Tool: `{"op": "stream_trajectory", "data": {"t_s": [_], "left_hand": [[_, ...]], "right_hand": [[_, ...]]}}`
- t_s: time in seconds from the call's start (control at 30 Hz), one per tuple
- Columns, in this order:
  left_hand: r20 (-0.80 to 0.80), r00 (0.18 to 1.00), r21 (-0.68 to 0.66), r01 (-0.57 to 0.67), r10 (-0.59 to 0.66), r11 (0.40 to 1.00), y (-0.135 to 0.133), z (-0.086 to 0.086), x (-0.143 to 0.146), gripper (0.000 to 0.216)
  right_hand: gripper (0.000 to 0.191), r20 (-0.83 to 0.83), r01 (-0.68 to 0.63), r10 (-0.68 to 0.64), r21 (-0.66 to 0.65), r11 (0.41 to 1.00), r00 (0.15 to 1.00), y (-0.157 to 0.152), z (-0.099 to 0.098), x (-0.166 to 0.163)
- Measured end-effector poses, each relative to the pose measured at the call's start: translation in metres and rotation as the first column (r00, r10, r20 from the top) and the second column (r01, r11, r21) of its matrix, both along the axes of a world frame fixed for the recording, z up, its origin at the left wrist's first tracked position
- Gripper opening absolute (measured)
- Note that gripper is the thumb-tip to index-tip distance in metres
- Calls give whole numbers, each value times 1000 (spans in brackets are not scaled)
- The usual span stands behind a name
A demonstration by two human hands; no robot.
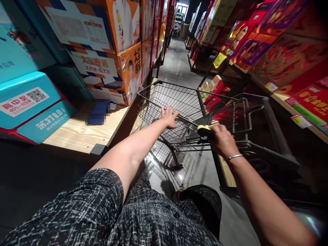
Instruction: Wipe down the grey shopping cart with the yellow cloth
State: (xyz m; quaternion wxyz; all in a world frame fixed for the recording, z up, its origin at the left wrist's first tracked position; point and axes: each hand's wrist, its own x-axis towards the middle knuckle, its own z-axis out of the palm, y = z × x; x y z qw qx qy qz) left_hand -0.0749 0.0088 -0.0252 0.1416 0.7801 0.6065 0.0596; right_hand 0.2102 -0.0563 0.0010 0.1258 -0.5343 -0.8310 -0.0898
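A black wire shopping cart (pixel 179 99) stands across the aisle in front of me, its handle end to the right. My left hand (pixel 169 117) is stretched out at the cart's near top rim, its fingers spread and nothing held in them. I cannot tell whether it touches the wire. My right hand (pixel 224 139), with a bracelet at the wrist, is closed around a small yellow-and-black object (pixel 204 131) by the same rim. The fingers cover part of that object, so its kind is unclear.
Stacked orange-and-white cartons (pixel 102 65) and a teal carton (pixel 30 106) stand on a wooden shelf (pixel 87 133) at left, near a blurred blue item (pixel 98 112). Red gift boxes (pixel 282 61) fill the right-hand shelves. A tiled aisle (pixel 176 56) runs ahead.
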Motion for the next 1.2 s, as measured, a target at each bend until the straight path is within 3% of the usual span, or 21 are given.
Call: {"op": "stream_trajectory", "data": {"t_s": [0.1,0.2,0.33,0.43,0.57,0.67,0.77,0.87,0.97,1.1,1.2], "left_hand": [[33,975,57,218,-220,974,-23,5,32,82],[63,935,118,340,-349,933,-42,6,52,80],[108,926,144,346,-363,927,-52,5,49,68],[164,921,158,329,-354,931,-53,4,38,55],[242,909,173,304,-340,937,-52,2,28,43],[294,897,166,291,-329,942,-52,1,24,41],[310,900,150,271,-305,951,-53,2,20,41],[311,910,136,243,-274,960,-53,3,17,39],[310,920,128,210,-240,969,-53,2,16,38],[313,920,133,202,-234,970,-52,0,17,38],[312,920,135,202,-235,970,-51,1,17,39]], "right_hand": [[56,-157,-161,174,94,982,972,-8,3,-22],[68,-269,-214,273,229,950,924,-20,29,-32],[78,-293,-151,297,434,888,909,-32,86,-12],[77,-288,-104,248,437,894,925,-36,112,18],[49,-174,-256,269,91,962,947,-45,106,39],[28,-110,-348,337,-93,933,935,-51,92,33],[27,-126,-427,409,-189,884,904,-47,89,24],[30,-95,-464,455,-230,856,886,-36,94,23],[33,86,-385,407,-193,902,910,-34,104,22],[47,232,-305,295,4,952,927,-58,111,-5],[46,314,-408,393,-21,913,864,-85,105,-37]]}}
